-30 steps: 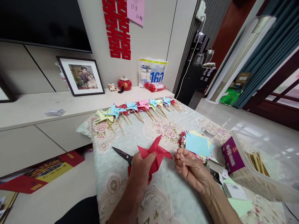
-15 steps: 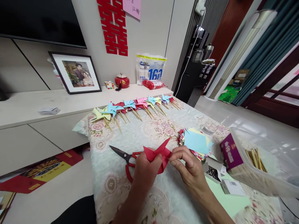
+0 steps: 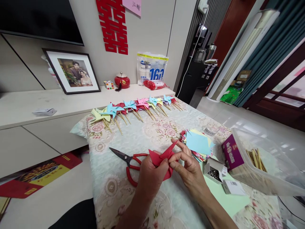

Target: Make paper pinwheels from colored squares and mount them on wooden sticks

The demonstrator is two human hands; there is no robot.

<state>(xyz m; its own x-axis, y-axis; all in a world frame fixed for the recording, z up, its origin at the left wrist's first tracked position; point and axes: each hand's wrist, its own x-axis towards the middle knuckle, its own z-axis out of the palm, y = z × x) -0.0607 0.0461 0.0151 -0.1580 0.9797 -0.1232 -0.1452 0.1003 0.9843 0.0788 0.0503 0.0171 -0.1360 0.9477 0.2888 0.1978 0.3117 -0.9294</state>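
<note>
- Pinwheel [image 3: 162,159] of red paper sits between both hands, held just above the worktop [image 3: 147,140], near the front edge and close to the person.
- Left hand [image 3: 150,176] comes at it from below and to the left; its fingers are closed on the lower left part of the folded paper, with the thumb lying over the front.
- Right hand [image 3: 188,168] comes from the right; thumb and forefinger are pinched on the paper near its middle, the other fingers curled loosely behind.
- One pointed blade [image 3: 172,147] sticks up and to the right, past the right forefinger; the fold's long axis runs from lower left to upper right.
- Both hands touch the paper, so neither is nearer; the right one holds the centre and the left one carries the body.
- Scissors [image 3: 128,160] with red handles lie flat on the worktop just left of the left hand, blades pointing away to the left, untouched.
- Paper stack [image 3: 197,144] lies just beyond the right hand, and a small open box [image 3: 213,171] of pins sits to its right.
- Clear tub [image 3: 259,165] holding wooden sticks stands farther right, well apart from the fingers.
- Finished pinwheels [image 3: 133,108] lie in a row along the far edge.
</note>
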